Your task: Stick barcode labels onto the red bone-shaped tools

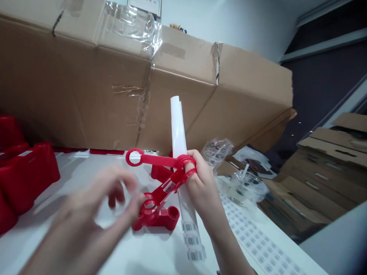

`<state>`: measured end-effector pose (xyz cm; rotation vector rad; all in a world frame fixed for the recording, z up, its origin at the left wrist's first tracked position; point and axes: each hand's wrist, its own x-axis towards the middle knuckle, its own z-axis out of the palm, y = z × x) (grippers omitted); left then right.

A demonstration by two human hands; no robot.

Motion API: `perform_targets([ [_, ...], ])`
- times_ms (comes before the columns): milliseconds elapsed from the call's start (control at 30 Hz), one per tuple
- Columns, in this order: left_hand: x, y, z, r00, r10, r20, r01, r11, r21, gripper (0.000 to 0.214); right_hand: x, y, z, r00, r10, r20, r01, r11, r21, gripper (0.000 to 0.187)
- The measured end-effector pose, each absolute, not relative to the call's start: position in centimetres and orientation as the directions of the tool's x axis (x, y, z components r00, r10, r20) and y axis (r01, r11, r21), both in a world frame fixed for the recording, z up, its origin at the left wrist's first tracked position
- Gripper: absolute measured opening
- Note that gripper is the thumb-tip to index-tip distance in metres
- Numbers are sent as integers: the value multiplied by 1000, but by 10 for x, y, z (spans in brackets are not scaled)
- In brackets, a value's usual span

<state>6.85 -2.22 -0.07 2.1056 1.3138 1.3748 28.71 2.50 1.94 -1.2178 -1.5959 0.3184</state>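
My right hand (202,186) is closed round a rolled white strip of barcode labels (180,137) that stands up from the fist. Two red plastic ring-ended parts (154,159) hang on its fingers, one pointing left, the other slanting down towards a red part (159,217) lying on the white table (155,257). My left hand (103,207) is in front at the lower left, smeared by motion. Its fingers are curled and spread near the lying red part, and a small red piece shows between them.
A wall of taped cardboard boxes (113,91) stands behind the table. Red plastic containers (22,168) are stacked at the left. A sheet of barcode stickers (258,244) lies at the right, with clear plastic bags (230,171) and flat cartons (329,166) beyond it.
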Motion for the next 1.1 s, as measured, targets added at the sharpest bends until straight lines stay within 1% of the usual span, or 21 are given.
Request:
perform_targets([
  [33, 80, -30, -6, 235, 825, 515, 508, -555, 658, 16, 287, 26, 20, 93, 816, 570, 544, 438, -715, 18],
  [67, 91, -36, -12, 312, 826, 470, 481, -564, 671, 18, 287, 26, 20, 111, 813, 572, 546, 431, -718, 18],
  [133, 111, -42, -23, 379, 823, 422, 454, -563, 690, 13, 285, 24, 21, 132, 808, 574, 545, 424, -723, 19],
  [200, 126, -40, -32, 413, 835, 363, 435, -531, 727, 12, 282, 21, 21, 143, 796, 588, 552, 429, -715, 19],
  [267, 134, -35, -38, 433, 856, 283, 386, -460, 800, 10, 279, 19, 21, 153, 768, 622, 579, 440, -686, 17],
  [367, 141, -29, -44, 451, 873, 185, 228, -312, 922, 8, 278, 17, 19, 169, 712, 682, 640, 446, -625, 15],
  [467, 147, -25, -48, 460, 880, 114, 58, -158, 986, 11, 278, 16, 16, 165, 664, 729, 685, 455, -570, 14],
  [533, 149, -25, -48, 455, 886, 92, -20, -93, 995, 15, 278, 15, 15, 164, 646, 746, 701, 456, -548, 14],
  [600, 151, -24, -47, 435, 897, 80, -59, -61, 996, 17, 277, 14, 14, 166, 640, 750, 711, 449, -541, 14],
  [800, 152, -24, -42, 401, 915, 48, -94, -11, 995, 22, 275, 16, 11, 147, 633, 760, 729, 450, -516, 15],
  [967, 151, -23, -40, 422, 906, 22, -101, 22, 995, 20, 273, 17, 12, 125, 585, 802, 769, 453, -451, 12],
  [1100, 149, -20, -40, 459, 888, 16, -114, 40, 993, 17, 272, 17, 12, 110, 570, 814, 796, 441, -416, 13],
])
